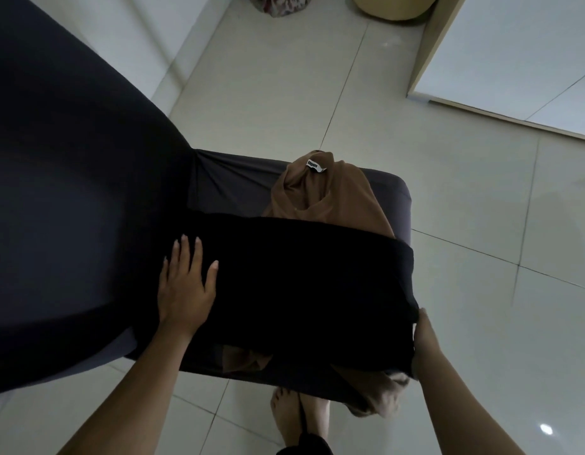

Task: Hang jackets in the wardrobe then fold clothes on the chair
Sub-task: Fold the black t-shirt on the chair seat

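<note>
Left hand (186, 287) is laid flat, pinning the black garment (301, 274) to the chair (225, 178), its right edge gripped by the right hand (424, 343), probably for folding.

A folded garment (301, 277) lies across the chair seat (232, 182) — atop a crumpled garment (320, 195).

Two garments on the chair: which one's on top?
The black garment: it lies spread flat across the brown garment, which shows only past its far and near edges.
</note>
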`<move>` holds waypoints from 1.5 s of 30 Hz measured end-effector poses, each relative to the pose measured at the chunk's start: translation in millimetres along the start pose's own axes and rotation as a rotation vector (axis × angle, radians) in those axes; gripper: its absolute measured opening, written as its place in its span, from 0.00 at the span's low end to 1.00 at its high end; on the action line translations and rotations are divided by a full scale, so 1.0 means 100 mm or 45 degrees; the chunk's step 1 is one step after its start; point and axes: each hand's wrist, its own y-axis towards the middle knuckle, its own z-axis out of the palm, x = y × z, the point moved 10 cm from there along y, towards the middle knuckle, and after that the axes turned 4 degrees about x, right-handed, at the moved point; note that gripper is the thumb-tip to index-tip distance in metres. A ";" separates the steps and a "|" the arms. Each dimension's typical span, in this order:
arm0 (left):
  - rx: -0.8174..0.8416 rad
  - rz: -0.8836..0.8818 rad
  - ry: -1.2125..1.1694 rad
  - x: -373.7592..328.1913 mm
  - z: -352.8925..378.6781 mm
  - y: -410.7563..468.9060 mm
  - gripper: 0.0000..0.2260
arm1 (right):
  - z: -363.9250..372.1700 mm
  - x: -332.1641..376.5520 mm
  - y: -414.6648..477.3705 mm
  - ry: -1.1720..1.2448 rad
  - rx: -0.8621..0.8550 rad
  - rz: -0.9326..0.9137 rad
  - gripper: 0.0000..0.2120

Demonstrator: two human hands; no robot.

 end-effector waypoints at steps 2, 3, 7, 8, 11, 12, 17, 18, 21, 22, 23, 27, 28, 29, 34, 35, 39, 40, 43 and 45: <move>-0.019 -0.029 0.019 -0.02 -0.01 -0.02 0.26 | -0.03 -0.13 -0.06 0.001 0.023 0.121 0.31; -0.029 -0.045 0.026 -0.04 -0.01 -0.03 0.26 | -0.02 -0.16 -0.08 -0.001 0.024 0.153 0.35; -0.070 0.089 0.080 -0.32 -0.04 -0.07 0.27 | -0.04 -0.28 -0.04 0.122 0.091 0.176 0.36; -0.065 0.147 0.071 -0.44 -0.03 -0.08 0.29 | -0.05 -0.25 -0.02 0.215 0.072 0.118 0.33; -0.040 0.289 -0.051 -0.85 0.02 -0.13 0.26 | -0.21 -0.19 0.25 0.455 0.039 -0.088 0.37; -0.020 0.332 -0.116 -1.01 0.04 -0.15 0.24 | -0.31 -0.21 0.43 0.557 0.015 -0.125 0.44; 0.102 0.526 -0.154 -1.61 0.31 -0.37 0.26 | -0.08 0.06 0.10 0.623 0.251 -0.136 0.27; 0.095 0.509 -0.145 -1.63 0.35 -0.39 0.26 | -0.08 0.10 0.09 0.587 0.264 -0.157 0.22; 0.081 0.461 -0.135 -1.62 0.39 -0.40 0.27 | -0.27 0.12 0.27 0.542 0.076 -0.201 0.16; 0.084 0.460 -0.132 -1.63 0.40 -0.40 0.27 | -0.36 0.12 0.29 0.530 -0.018 -0.230 0.12; 0.082 0.458 -0.128 -1.62 0.40 -0.40 0.27 | -0.44 0.13 0.23 0.499 -0.114 -0.256 0.08; 0.089 0.476 -0.119 -1.65 0.41 -0.40 0.27 | -0.70 0.19 0.07 0.468 -0.386 -0.389 0.05; 0.098 0.502 -0.108 -1.67 0.42 -0.41 0.27 | -0.74 0.20 0.05 0.485 -0.428 -0.418 0.07; 0.101 0.534 -0.086 -1.66 0.43 -0.42 0.26 | -0.76 0.20 0.06 0.480 -0.469 -0.425 0.10; 0.058 0.395 -0.032 -1.13 0.33 -0.38 0.27 | -0.83 0.20 0.07 0.283 -0.549 -0.420 0.13; 0.046 0.306 -0.048 -0.92 0.29 -0.35 0.28 | -0.83 0.21 0.09 0.232 -0.545 -0.427 0.13; 0.016 0.040 -0.082 -0.21 0.15 -0.22 0.28 | -0.65 0.30 0.02 -0.018 -0.487 -0.433 0.11; 0.006 -0.008 -0.105 -0.08 0.10 -0.20 0.26 | -0.58 0.35 -0.05 -0.107 -0.509 -0.460 0.12; -0.046 -0.068 -0.381 0.11 -0.02 -0.25 0.22 | -0.21 0.55 -0.44 -0.395 -0.578 -0.717 0.23; -0.105 -0.171 -0.615 0.23 -0.07 -0.44 0.21 | 0.18 0.73 -0.85 -0.497 -0.555 -1.095 0.22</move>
